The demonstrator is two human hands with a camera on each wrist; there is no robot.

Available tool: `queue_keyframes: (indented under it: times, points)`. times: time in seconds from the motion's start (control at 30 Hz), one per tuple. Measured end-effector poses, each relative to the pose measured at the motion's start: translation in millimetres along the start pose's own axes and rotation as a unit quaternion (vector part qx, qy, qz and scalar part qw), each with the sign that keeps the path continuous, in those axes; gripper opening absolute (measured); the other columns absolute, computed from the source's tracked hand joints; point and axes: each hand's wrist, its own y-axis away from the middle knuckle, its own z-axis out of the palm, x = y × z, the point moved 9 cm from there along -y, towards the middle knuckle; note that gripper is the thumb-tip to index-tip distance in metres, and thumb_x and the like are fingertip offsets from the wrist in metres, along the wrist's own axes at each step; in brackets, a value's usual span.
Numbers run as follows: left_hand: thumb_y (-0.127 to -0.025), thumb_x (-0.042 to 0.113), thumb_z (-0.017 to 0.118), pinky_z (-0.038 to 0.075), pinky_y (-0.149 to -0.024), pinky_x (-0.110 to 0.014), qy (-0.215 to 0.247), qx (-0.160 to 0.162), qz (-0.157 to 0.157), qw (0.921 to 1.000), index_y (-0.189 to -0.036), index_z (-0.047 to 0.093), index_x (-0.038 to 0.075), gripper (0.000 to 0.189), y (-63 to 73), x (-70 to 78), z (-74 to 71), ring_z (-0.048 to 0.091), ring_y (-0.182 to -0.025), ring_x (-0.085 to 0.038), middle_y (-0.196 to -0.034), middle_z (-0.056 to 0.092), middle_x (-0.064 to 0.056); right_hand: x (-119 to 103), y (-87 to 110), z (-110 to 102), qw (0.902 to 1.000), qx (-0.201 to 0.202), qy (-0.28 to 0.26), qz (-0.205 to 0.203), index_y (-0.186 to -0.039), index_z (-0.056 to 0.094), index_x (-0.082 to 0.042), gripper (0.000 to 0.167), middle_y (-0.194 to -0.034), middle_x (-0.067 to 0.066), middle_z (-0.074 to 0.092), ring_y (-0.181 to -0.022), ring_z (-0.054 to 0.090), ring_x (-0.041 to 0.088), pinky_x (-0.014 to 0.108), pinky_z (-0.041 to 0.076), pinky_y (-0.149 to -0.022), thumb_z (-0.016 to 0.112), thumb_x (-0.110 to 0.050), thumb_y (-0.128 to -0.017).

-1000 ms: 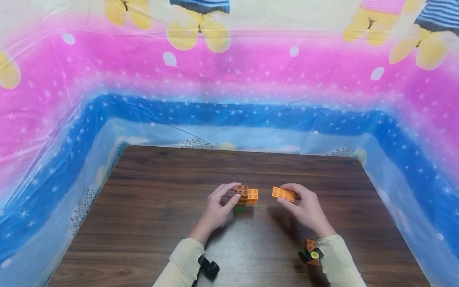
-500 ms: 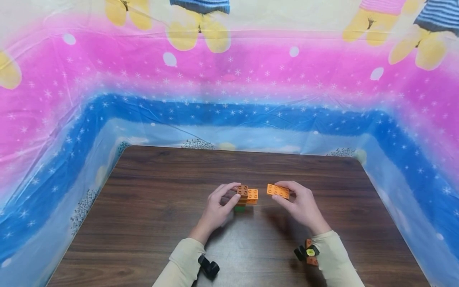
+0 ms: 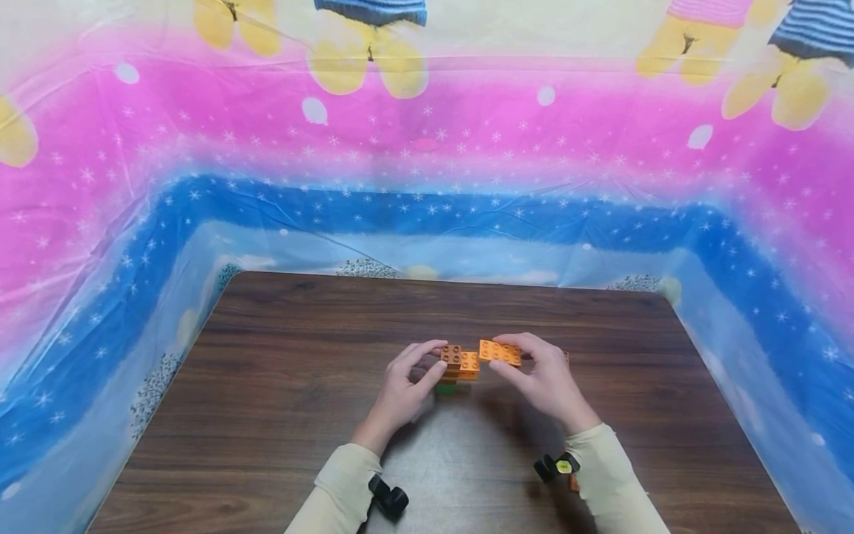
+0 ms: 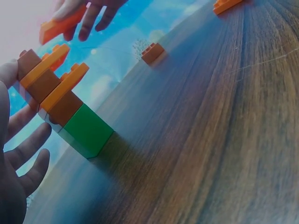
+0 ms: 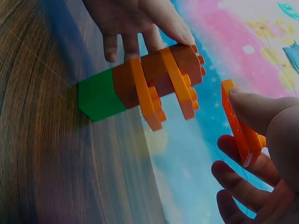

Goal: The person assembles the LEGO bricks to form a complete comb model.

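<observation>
A tower of toy building bricks (image 3: 451,357) stands upright on the table. Its green block (image 5: 100,95) is at the bottom, with brown bricks (image 4: 43,86) and two thin orange bricks (image 5: 148,100) alternating above; the orange ones jut out to the right. My left hand (image 3: 402,382) grips the tower near its top, thumb against the uppermost brown brick. Between thumb and fingers, my right hand (image 3: 550,380) pinches a loose thin orange brick (image 3: 499,352), studs up. That brick is level with the tower's top and just right of it, apart from it in the right wrist view.
A brown brick (image 4: 153,53) lies on the table beyond the tower, mostly hidden behind my right hand in the head view. Another orange-brown brick (image 3: 574,483) shows beside my right sleeve. A patterned cloth (image 3: 427,208) hangs around the wooden table (image 3: 300,334).
My right hand has moved left and slightly away from me, bringing the thin orange brick close to the tower. The left hand and tower have stayed in place.
</observation>
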Motion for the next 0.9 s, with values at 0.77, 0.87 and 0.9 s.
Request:
queue_keyframes:
  times: [0.77,0.87,0.9]
  points:
    - [-0.103,0.016,0.07,0.06,-0.084,-0.047,0.006,0.003,-0.001,1.0,-0.138,0.068,0.017,0.035,0.7,-0.9,0.2,0.068,-0.11,-0.028,-0.124,0.07,-0.004,-29.9,-20.7,31.0,0.998,-0.028,-0.032,-0.048,-0.129,0.073,-0.012,0.04,-0.121,-0.002,0.073,-0.107,0.069,0.013,0.04,0.061,-0.086,0.081,-0.03,-0.095]
    - [-0.102,0.013,0.07,0.06,-0.084,-0.049,0.007,0.005,-0.003,1.0,-0.139,0.068,0.015,0.037,0.7,-1.1,0.3,0.068,-0.11,-0.031,-0.124,0.069,-0.008,-30.3,-22.2,33.9,0.9977,-0.031,-0.032,-0.051,-0.129,0.074,-0.013,0.039,-0.121,-0.002,0.073,-0.107,0.069,0.013,0.038,0.061,-0.085,0.08,-0.031,-0.095]
    - [-0.102,0.013,0.07,0.06,-0.084,-0.049,0.006,0.006,-0.003,1.0,-0.139,0.068,0.015,0.037,0.7,-1.1,0.2,0.068,-0.11,-0.031,-0.124,0.069,-0.008,-30.7,-22.6,34.4,0.9976,-0.032,-0.032,-0.053,-0.129,0.074,-0.013,0.038,-0.12,-0.002,0.073,-0.107,0.069,0.013,0.038,0.061,-0.085,0.08,-0.031,-0.095]
